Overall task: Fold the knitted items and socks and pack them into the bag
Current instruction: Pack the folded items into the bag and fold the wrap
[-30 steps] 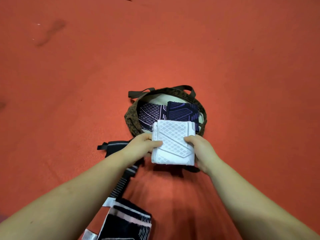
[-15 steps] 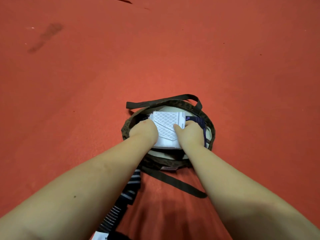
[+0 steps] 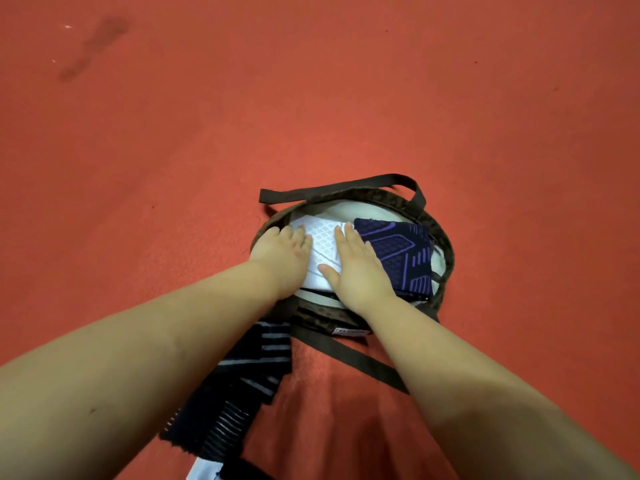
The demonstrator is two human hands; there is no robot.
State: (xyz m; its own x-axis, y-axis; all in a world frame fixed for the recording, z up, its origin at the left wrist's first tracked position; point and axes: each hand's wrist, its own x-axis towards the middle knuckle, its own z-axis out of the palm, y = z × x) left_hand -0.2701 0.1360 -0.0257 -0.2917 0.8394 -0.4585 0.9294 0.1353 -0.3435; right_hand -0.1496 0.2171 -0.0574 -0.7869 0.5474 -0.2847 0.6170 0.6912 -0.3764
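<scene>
A round brown bag with a cream lining lies open on the red floor. Inside it, a folded white knitted piece lies at the left. A folded navy piece with purple lines lies beside it at the right. My left hand rests flat on the white piece's left side, fingers straight. On the white piece's right side, my right hand presses flat and partly covers the navy piece's edge.
A dark striped knitted item lies on the floor under my left forearm, near the bag's front. The bag's brown straps trail behind the rim, and one strap runs across the floor in front. Red floor surrounds everything.
I carried the folded white piece forward from above the bag's front rim and set it inside at the left. Both hands went from gripping its sides to lying flat on it.
</scene>
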